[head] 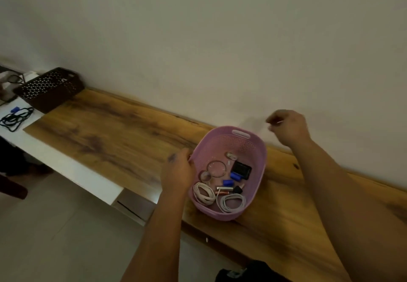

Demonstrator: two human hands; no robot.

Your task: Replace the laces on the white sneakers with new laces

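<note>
Gripping pink basket (257, 149), left hand (177, 171).

Your table (114, 136) shows a wood-grain top, brown with dark streaks and a low, smooth sheen; the part to its left (66, 167) is plain white and smooth. The lilac basket (259, 167) in front of you looks like moulded plastic, matt, its walls pierced with fine holes. Inside it, the two white coils (203, 193) look smooth and slightly glossy, and the thin ring (217, 168) glints like metal. The dark brown basket (47, 87) far left is perforated plastic too. The wall (220, 39) behind is matt and pale.
</note>
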